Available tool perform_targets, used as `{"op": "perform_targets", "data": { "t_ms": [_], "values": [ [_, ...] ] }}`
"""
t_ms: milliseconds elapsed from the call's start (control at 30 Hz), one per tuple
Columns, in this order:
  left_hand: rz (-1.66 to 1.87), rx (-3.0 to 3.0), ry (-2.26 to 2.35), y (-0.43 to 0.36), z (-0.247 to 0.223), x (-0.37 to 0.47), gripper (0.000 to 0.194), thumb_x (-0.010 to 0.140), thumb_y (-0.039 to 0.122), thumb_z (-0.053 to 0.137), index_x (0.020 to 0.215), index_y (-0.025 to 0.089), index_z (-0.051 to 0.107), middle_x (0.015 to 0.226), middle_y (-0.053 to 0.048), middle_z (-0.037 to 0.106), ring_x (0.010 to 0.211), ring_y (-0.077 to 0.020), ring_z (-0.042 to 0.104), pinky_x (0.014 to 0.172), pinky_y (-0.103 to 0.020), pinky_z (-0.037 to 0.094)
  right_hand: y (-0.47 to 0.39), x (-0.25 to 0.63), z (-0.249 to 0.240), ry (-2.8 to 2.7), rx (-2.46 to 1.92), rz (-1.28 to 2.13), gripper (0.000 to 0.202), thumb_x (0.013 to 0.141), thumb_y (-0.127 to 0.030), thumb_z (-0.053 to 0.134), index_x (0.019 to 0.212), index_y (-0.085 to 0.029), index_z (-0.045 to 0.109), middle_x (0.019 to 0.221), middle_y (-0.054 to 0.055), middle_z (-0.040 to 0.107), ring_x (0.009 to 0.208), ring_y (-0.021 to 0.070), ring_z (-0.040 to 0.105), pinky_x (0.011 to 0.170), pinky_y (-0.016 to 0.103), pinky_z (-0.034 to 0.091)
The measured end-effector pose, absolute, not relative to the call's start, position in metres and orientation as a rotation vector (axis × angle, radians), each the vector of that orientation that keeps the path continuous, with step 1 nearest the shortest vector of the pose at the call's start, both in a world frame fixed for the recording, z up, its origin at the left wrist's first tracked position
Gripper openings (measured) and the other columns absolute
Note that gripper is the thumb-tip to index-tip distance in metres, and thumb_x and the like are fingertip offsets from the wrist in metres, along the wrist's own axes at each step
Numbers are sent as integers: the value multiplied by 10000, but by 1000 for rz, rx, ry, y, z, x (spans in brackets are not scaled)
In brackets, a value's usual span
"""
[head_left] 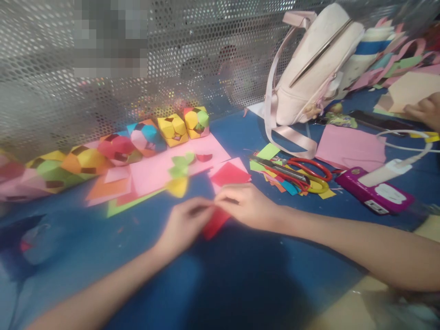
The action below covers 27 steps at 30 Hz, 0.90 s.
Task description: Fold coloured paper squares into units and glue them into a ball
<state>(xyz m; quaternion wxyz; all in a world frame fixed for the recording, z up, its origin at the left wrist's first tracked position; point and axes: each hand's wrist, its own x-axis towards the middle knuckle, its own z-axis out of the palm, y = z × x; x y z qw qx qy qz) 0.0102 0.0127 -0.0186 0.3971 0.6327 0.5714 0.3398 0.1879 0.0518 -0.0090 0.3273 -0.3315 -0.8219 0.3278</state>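
A small piece of red paper (215, 225) is pinched between my left hand (187, 220) and my right hand (245, 206), low over the blue table. Fingers of both hands are closed at its upper edge and hide part of it. Just beyond my right hand, a red folded piece (231, 174) lies on pink paper. Green folded pieces (180, 167) and a yellow folded piece (178, 186) rest on the pink sheet (154, 169) ahead of my left hand. Two pairs of scissors (292, 172), with red and yellow handles, lie on paper scraps to the right.
Several folded paper balls (118, 149) line the perforated metal panel (213, 59). A white backpack (316, 64) leans there. Nearer right are a purple power bank (374, 190) with a white plug, pink paper (352, 147) and another person's hand (426, 112).
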Motion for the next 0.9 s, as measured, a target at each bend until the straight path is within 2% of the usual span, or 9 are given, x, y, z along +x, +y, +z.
{"op": "perform_targets", "data": {
  "t_ms": [167,233,367,467,767,900],
  "values": [
    [971,1579,1492,13,-21,10,112,770,262,587,769,169,650,781,-28,669,709,-150,606,662,-241,470,51,186,-16,-2088,-891,906,122,821,-204,544,901,-172,630,859,39,653,749,135,590,692,254,460],
    [1039,1532,1512,14,-25,9,76,749,242,599,743,168,617,777,-18,651,696,-138,596,637,-229,462,51,185,-18,-2052,-952,911,190,790,-249,586,959,-166,600,846,33,625,700,127,565,646,249,455],
    [1102,1454,1510,14,-30,9,54,705,193,614,701,170,566,824,-18,648,710,-131,587,626,-223,455,49,182,-19,-2052,-1012,890,85,758,-228,597,783,-167,543,660,-27,526,572,95,473,536,212,383],
    [1089,1409,1493,13,-31,12,51,700,177,604,695,169,553,815,-21,648,721,-136,588,630,-230,455,48,181,-18,-2057,-1005,853,108,767,-167,549,685,-179,479,622,-40,482,563,90,443,523,205,342],
    [1055,1316,1482,12,-27,16,104,702,227,623,668,166,547,692,12,622,598,-105,544,560,-209,428,47,180,-26,-2062,-873,700,117,776,-121,468,680,-187,465,642,-23,489,584,100,436,554,216,350],
    [1069,1255,1445,12,-27,17,106,709,249,634,726,167,568,673,20,611,599,-102,544,565,-203,423,48,181,-28,-2071,-828,659,113,784,-117,457,697,-188,470,656,-17,496,602,104,451,574,219,362]
  ]
}}
